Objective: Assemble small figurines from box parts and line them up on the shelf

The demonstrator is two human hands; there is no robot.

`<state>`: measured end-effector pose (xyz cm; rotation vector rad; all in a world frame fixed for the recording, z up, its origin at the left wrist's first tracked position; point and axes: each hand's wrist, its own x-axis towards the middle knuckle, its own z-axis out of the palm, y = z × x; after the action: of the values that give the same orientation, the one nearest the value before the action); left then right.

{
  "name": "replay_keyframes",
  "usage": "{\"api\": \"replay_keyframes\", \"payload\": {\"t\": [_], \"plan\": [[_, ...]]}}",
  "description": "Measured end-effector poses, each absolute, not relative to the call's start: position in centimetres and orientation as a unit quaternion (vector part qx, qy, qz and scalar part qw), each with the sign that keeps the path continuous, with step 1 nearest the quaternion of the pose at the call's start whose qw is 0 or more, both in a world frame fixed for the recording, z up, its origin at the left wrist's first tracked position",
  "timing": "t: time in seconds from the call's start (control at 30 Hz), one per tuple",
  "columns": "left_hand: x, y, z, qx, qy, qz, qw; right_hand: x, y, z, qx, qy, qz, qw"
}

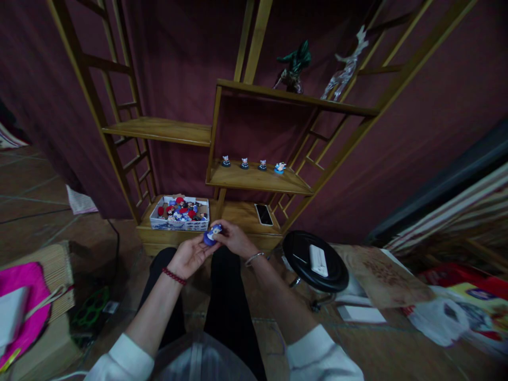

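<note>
A small blue-and-white figurine (212, 234) on a round blue base is between my two hands, above my knees. My left hand (189, 258) is palm up, its thumb and fingers at the base. From the other side my right hand (237, 241) grips the figurine's upper part with thumb and fingers. Just beyond stands a box (180, 225) filled with several small figurines in red, blue and white. On the middle shelf (257, 181) three similar small figurines (245, 163) and a light-blue one (280, 168) stand in a row.
A phone (264, 214) lies on the low shelf. A dark green statue (296, 66) and a silvery deer-like statue (346, 69) occupy the top shelf. At right, a black round stool (301, 254) carries a white object (318, 260). A pink cloth (29, 296) is at left.
</note>
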<state>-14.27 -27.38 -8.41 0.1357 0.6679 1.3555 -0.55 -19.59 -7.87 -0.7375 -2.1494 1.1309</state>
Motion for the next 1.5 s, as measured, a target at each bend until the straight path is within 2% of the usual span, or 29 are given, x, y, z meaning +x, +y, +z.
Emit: {"api": "replay_keyframes", "payload": {"t": [0.17, 0.33, 0.83, 1.5], "plan": [[-14.0, -27.5, -8.0, 0.054, 0.314, 0.617, 0.720, -0.7, -20.6, -7.1, -0.313, -0.836, 0.349, 0.285], [-14.0, -27.6, -7.6, 0.043, 0.324, 0.620, 0.714, -1.1, -21.3, -6.8, -0.335, -0.837, 0.320, 0.291], [-14.4, -28.0, -7.3, 0.058, 0.305, 0.626, 0.715, -1.3, -20.7, -7.3, -0.328, -0.804, 0.393, 0.302], [-14.0, -28.7, -6.6, 0.061, 0.329, 0.638, 0.693, -1.9, -22.6, -6.2, -0.378, -0.832, 0.283, 0.290]]}}
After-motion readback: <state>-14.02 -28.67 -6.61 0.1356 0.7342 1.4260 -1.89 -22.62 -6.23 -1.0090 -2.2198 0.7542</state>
